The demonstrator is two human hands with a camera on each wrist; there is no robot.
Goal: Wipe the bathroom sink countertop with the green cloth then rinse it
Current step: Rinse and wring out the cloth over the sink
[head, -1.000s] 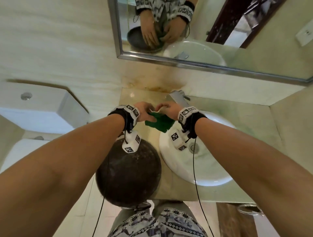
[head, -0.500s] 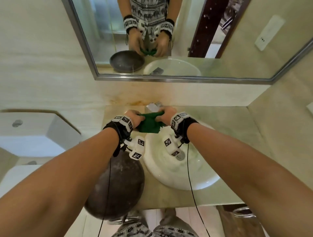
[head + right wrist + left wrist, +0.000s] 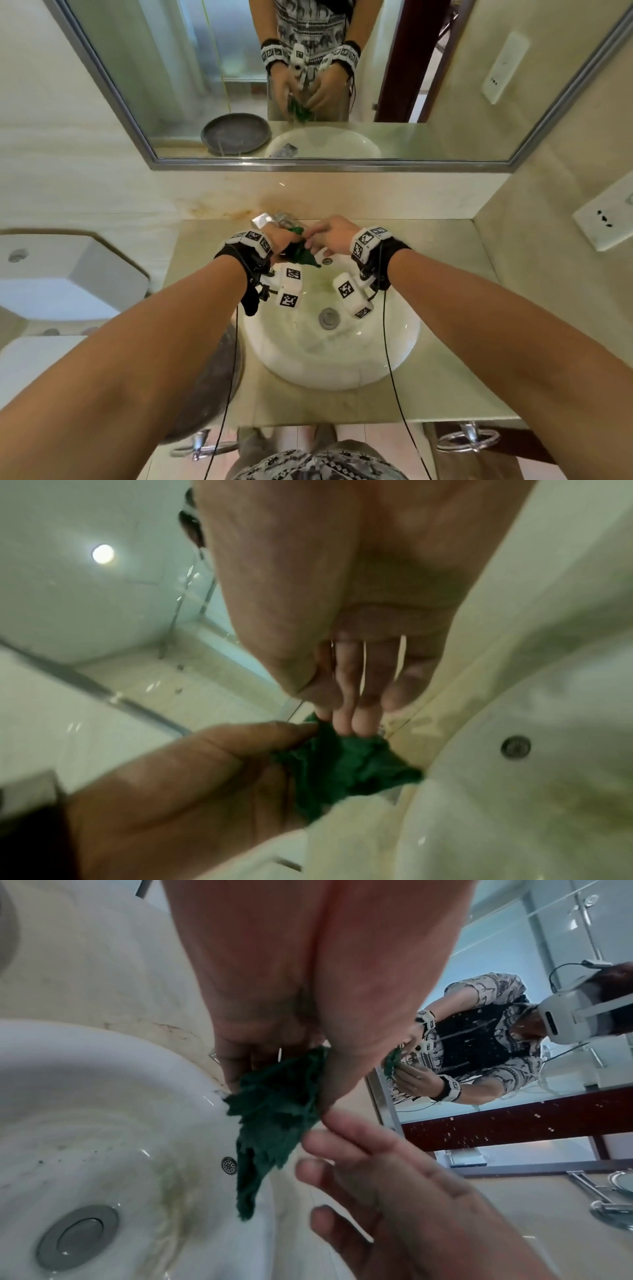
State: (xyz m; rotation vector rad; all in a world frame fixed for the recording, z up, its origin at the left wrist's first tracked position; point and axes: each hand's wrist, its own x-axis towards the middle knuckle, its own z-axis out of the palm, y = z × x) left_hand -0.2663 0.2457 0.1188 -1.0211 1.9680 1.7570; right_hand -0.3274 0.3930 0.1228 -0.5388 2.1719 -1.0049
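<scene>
The green cloth (image 3: 301, 251) hangs bunched over the back of the white sink basin (image 3: 342, 377), just below the chrome faucet (image 3: 270, 219). My left hand (image 3: 279, 240) grips its upper part between thumb and fingers; the left wrist view has the cloth (image 3: 274, 1118) drooping from that hand (image 3: 284, 1069) toward the overflow hole. My right hand (image 3: 325, 233) reaches in from the right with straight fingers. In the right wrist view its fingertips (image 3: 349, 718) touch the cloth's top edge (image 3: 346, 767) next to the left thumb. I see no water running.
A dark round bowl (image 3: 205, 394) sits on the beige countertop (image 3: 445, 394) left of the basin, partly under my left forearm. The drain plug (image 3: 328, 318) lies in the basin's middle. A mirror frame (image 3: 308, 164) runs above; a toilet cistern (image 3: 68, 274) stands far left.
Both hands moved right from above the dark bowl's edge to the back of the basin under the faucet. The cloth, earlier stretched between both hands, is now bunched in the left hand.
</scene>
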